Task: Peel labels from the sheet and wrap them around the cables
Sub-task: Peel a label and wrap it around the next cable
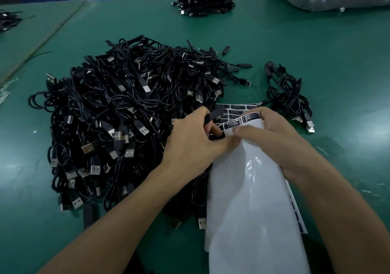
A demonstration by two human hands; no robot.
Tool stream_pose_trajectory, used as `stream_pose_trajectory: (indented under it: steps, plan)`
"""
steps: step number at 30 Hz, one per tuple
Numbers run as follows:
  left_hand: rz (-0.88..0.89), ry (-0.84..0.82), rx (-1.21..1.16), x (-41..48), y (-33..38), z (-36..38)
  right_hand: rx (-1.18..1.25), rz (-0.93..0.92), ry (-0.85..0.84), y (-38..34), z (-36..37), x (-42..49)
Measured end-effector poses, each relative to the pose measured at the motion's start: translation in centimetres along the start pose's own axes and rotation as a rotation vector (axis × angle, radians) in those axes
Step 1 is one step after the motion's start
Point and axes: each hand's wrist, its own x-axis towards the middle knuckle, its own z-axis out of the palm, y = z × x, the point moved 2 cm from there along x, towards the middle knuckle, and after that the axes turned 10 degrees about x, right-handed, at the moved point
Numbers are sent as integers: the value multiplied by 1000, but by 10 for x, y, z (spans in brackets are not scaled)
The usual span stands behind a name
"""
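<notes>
Peeling stage. On the green table (316,41), a large heap of black USB cables (118,104) lies toward the left edge, apparently unlabelled stock kept within reach. The left hand (190,142) is curled round one cable's slim black plastic block (214,114), its thumb reaching the sheet, probably to lift a label. The right hand (280,138) clamps the white glossy label sheet (249,189), bent back so the black printed labels (242,120) stand exposed. Toward the right edge, a small bundle of black cables (289,96) lies apart, likely finished.
</notes>
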Motion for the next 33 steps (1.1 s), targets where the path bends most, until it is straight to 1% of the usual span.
stream_pose_trajectory:
  steps: [2,6,15,21,25,33]
  plan:
    - [3,5,-3,0,-1,1,-17,-23,12,-1,4,-1]
    - [22,9,-42,0,-1,1,31,-55,33,-3,6,-3]
    - [22,12,-90,2,-3,0,61,-44,39,-1,6,-3]
    - [23,7,-84,1,1,-1,44,-28,38,-1,5,-2]
    - [21,4,-74,1,2,-3,98,-32,33,-1,5,-3]
    - [42,17,-76,0,0,0,92,-48,22,-1,10,-5]
